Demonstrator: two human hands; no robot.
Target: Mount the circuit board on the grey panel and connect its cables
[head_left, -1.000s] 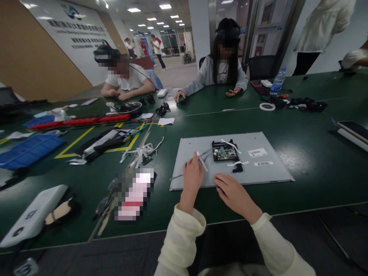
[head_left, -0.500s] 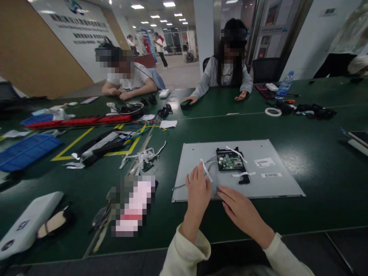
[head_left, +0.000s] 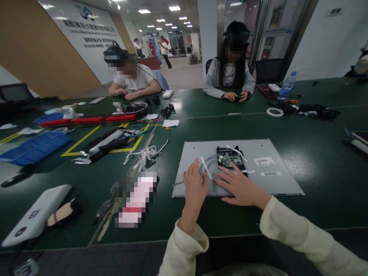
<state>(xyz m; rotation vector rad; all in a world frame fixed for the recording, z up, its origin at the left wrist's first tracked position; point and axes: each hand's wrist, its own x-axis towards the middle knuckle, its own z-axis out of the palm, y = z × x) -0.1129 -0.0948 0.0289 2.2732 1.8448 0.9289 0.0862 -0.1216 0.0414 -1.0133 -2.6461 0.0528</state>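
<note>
Panel (head_left: 276, 186) lay flat on green table (head_left: 330, 153), beneath both my hands. Blue tray (head_left: 36, 147) sat far left; couldn't make out contents. Panel's near edge sat near table's front edge, left edge apart from white strips (head_left: 148, 155), far edge well apart from tape roll (head_left: 275, 115). Grey face, barcode label (head_left: 271, 174), board (head_left: 230, 159) in black frame. My left hand (head_left: 196, 188) loosely parted beside tape strip (head_left: 206, 168), contact unclear; right hand (head_left: 244, 188) spread, fingertips by board.
</note>
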